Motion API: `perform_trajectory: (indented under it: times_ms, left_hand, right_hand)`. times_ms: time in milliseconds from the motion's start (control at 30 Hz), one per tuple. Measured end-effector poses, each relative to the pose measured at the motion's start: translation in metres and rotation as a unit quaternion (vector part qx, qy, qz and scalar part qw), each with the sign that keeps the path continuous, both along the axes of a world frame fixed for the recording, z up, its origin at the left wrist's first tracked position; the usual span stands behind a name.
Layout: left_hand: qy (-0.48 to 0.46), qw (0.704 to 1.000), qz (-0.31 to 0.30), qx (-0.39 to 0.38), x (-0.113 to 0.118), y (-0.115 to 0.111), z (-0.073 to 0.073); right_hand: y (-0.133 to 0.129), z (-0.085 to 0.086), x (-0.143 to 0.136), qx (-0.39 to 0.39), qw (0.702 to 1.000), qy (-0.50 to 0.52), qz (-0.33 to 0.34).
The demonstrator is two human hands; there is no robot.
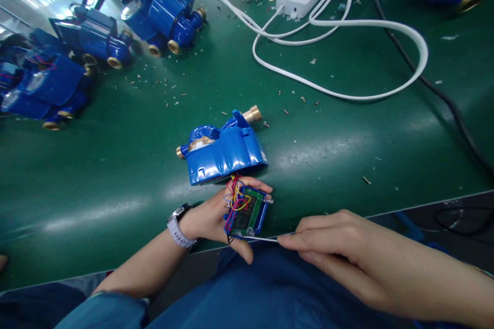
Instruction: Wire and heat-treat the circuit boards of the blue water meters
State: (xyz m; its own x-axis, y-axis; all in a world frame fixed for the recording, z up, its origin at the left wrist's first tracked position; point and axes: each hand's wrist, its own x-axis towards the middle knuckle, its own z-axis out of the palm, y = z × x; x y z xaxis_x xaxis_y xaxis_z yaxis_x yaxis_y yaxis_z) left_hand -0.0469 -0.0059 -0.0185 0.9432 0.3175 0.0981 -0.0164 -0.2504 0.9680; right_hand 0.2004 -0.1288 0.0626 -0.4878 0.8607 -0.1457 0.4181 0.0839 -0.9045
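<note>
"Circuit board (251, 211), where is it?"
"Cradled in the left hand (210, 218), fingers bent around it, near the blue meter (227, 153)."
"Right hand (339, 244)?"
"Its fingers pinch a slim white tool (264, 239) by the board's edge."

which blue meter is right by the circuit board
The lone meter mid-picture, just beyond the board. The other meters are well away from it, up toward the picture's top corners.
</note>
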Motion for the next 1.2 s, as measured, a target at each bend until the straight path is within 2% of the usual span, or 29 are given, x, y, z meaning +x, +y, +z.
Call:
perform_trajectory:
  times_ms: [133,300,400,567,633,733,900,1067,1200]
  left_hand:
    - [-0.01,1.0,0.002,-0.028,-0.003,-0.001,-0.007]
    - [-0.006,1.0,-0.019,0.002,-0.003,0.001,-0.007]
    - [0.006,0.999,-0.031,0.031,0.0,0.003,0.0]
    - [0.035,0.993,-0.067,0.088,0.004,0.008,0.016]
    - [0.048,0.99,-0.099,0.085,0.004,0.01,0.022]
    - [0.049,0.988,-0.134,0.057,0.004,0.014,0.027]
    - [0.011,0.994,-0.108,0.031,0.006,0.014,0.024]
    - [0.017,0.997,-0.08,-0.002,0.005,0.009,0.015]
    - [0.01,0.999,-0.047,-0.003,0.001,0.003,0.003]
  right_hand:
    - [0.009,-0.003,-0.001,-0.072,0.997,0.038,-0.004]
    - [-0.003,-0.017,-0.009,-0.163,0.98,0.077,-0.081]
    - [-0.014,-0.02,-0.013,-0.122,0.981,0.084,-0.122]
    - [-0.021,-0.018,-0.01,-0.048,0.992,0.072,-0.096]
    - [-0.021,-0.018,-0.008,-0.034,0.992,0.067,-0.101]
    - [-0.02,-0.019,-0.006,-0.053,0.992,0.066,-0.093]
    - [-0.017,-0.017,-0.004,-0.094,0.99,0.069,-0.075]
    - [-0.011,-0.017,0.001,-0.113,0.99,0.066,-0.057]
    - [-0.012,-0.014,0.0,-0.08,0.994,0.049,-0.061]
